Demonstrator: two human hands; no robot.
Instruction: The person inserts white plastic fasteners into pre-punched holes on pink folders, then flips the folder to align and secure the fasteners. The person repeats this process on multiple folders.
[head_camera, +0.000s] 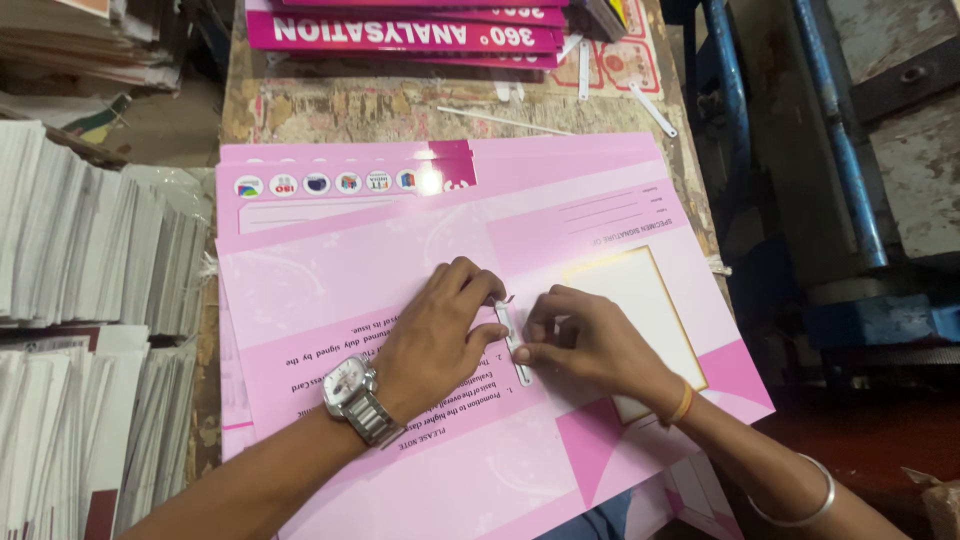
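A large pink printed card sheet (380, 270) lies on top of a stack of like sheets on a worn wooden table. A thin white plastic strip (514, 345) lies along the sheet's middle fold. My left hand (435, 335), with a steel wristwatch, presses its fingers on the strip's upper end. My right hand (585, 340), wearing a thread band and a bangle, pinches the strip's lower part from the right side. Both hands rest on the sheet.
A stack of magenta printed covers (400, 30) sits at the table's far edge, with several loose white strips (585, 75) beside it. Tall piles of white paper (90, 250) stand at the left. Blue metal machinery (850, 170) is at the right.
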